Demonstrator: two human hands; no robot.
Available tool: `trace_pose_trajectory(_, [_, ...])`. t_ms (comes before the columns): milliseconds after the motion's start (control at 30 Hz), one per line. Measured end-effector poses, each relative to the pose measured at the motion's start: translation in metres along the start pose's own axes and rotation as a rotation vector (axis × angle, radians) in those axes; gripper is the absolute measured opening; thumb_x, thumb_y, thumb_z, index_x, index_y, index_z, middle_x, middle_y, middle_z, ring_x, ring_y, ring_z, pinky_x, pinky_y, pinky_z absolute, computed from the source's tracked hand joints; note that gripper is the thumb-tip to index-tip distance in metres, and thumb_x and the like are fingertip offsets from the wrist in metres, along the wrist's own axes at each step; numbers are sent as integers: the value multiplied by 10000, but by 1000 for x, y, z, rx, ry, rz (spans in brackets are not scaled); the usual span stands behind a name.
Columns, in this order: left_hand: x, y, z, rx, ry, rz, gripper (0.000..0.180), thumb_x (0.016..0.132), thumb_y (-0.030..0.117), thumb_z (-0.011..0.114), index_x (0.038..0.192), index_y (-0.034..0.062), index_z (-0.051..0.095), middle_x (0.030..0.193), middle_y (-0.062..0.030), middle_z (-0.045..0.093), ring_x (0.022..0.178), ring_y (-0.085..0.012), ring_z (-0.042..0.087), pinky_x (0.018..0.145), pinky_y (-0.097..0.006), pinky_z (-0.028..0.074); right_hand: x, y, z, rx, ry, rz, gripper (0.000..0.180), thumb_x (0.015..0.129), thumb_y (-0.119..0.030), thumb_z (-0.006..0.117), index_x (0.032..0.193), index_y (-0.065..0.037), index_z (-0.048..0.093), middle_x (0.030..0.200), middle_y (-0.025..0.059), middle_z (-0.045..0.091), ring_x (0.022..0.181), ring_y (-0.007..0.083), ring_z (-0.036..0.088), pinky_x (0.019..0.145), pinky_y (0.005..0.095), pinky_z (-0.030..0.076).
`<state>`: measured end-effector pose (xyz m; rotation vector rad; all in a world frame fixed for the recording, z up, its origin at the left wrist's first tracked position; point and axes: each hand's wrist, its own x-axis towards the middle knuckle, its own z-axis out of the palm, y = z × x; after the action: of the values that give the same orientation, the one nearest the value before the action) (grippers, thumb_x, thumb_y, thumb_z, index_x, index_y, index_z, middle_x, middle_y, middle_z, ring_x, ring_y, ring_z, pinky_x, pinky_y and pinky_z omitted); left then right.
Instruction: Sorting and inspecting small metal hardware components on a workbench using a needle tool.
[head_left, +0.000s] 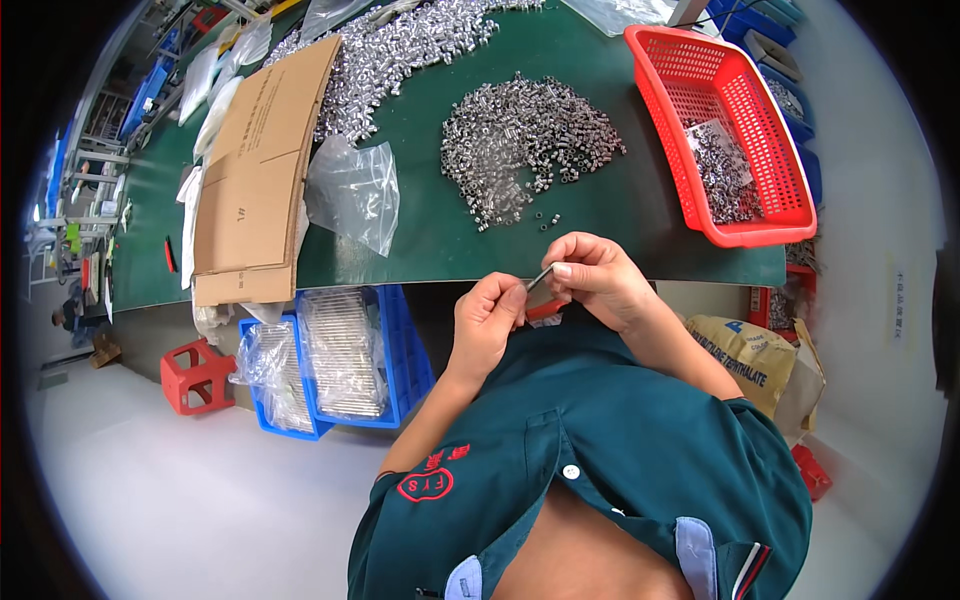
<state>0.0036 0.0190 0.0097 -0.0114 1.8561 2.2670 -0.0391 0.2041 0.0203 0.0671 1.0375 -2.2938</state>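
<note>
In front of my chest, just off the near table edge, both hands meet at a thin dark rod-like piece (pixel 539 278). My left hand (pixel 489 318) is closed in a pinch at its lower left end. The thumb and fingertips of my right hand (pixel 598 279) pinch its upper right end. The piece is too small to name more exactly. Beyond my hands, a pile of small metal rings or sleeves (pixel 540 130) lies on the green table (pixel 420 255), with a few loose ones at its near side.
A red perforated basket (pixel 770 238) with metal parts stands at the right. A flattened cardboard box (pixel 255 190) and a clear plastic bag (pixel 355 195) lie left, before a larger heap of shiny parts (pixel 400 50). Below are blue crates (pixel 400 350), a red stool (pixel 190 375) and a sack (pixel 745 360).
</note>
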Motion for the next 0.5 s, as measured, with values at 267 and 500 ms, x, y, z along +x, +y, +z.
trace_pose_trajectory(267, [-1,3,0,94,22,56,165,921,141,546,819,13,567,633,22,501,578,-41,448,530,-194,358,-2,-4,1,-130,3,-27,123,830,-65,644,930,-20,588,806,26,590,711,94,546,656,226,460])
trace_pose_trajectory(500, [-1,1,1,-176,-46,-83,183,936,193,527,833,44,548,630,21,493,558,-46,417,516,-190,328,-5,1,10,-305,60,-186,123,855,-82,628,941,-15,571,864,-1,573,777,66,534,715,213,456])
